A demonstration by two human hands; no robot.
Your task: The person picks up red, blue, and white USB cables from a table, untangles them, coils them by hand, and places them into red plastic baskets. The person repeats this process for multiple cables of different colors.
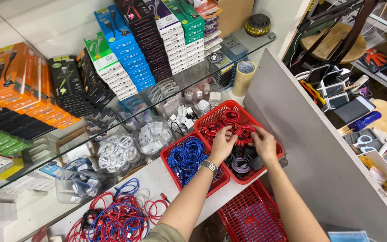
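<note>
Both my hands reach into a red plastic basket (211, 117) that holds coiled red cables, with a few black and purple ones at its near end. My left hand (222, 143), a metal watch on its wrist, and my right hand (264, 142) together grip one coiled red cable (243, 132) over the basket's middle. A second red basket (171, 151) just to the left is filled with coiled blue cables (188, 157).
An empty red basket (251, 217) stands below the shelf edge. Loose red and blue cables (115, 217) lie at the lower left. Clear bags of white chargers (122, 154), stacked boxes on a glass shelf (126, 49), a tape roll (244, 76) and a grey partition (319, 148) surround the baskets.
</note>
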